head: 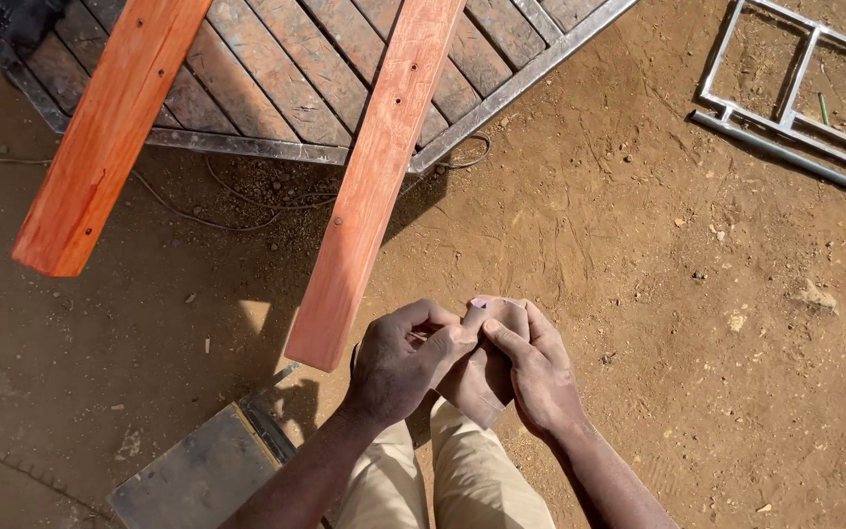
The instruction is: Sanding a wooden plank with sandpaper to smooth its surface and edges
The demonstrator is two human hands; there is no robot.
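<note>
While both hands meet at about six o'clock in the head view, they hold between them a folded brown sheet (482,377), apparently sandpaper, though its surface cannot be told for certain. The left hand (405,360) has its fingers curled closed over the sheet's left edge, thumb pressed on top. The right hand (533,367) wraps the sheet from the right, fingers bent around its upper edge and thumb laid across its face. The sheet sits just above the person's knees in tan trousers (443,475).

Just beside the left hand, toward eleven o'clock, ends a reddish varnished plank (369,186) with small screw holes; it runs up toward twelve o'clock and rests on a weathered slatted panel in a metal frame (276,73). A second, wider orange plank (105,132) lies at ten o'clock, well apart from the hands. A thin cable (208,211) trails on the dirt ground (658,323) below the panel. A flat grey metal plate (198,475) lies at seven o'clock. A light metal frame (800,93) lies at two o'clock.
</note>
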